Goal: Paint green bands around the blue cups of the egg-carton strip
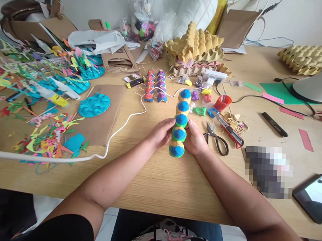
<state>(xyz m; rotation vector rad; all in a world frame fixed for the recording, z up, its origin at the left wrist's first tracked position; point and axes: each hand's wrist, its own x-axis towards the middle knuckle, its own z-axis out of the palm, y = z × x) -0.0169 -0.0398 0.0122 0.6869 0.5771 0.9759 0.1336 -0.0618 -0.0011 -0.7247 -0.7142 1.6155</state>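
Between my two hands is a strip cut from an egg carton [181, 120], a row of several bumps with blue clay caps and green and yellow clay round them. My left hand [163, 132] grips its left side and my right hand [195, 138] its right side, fingers partly hidden beneath it. The strip is held lengthwise away from me, above the table. Beyond it stand two finished-looking carton strips, one red and blue [149, 86], one purple and blue [161, 85], with thin sticks poking out.
Right of my hands lie scissors [216, 139], a utility knife [231, 130] and a red cup [222, 102]. Stacked egg cartons [196, 47] stand behind. A white cable [123, 123] crosses the left, near paper scraps [50, 137] and a blue clay-like piece [94, 105] on cardboard.
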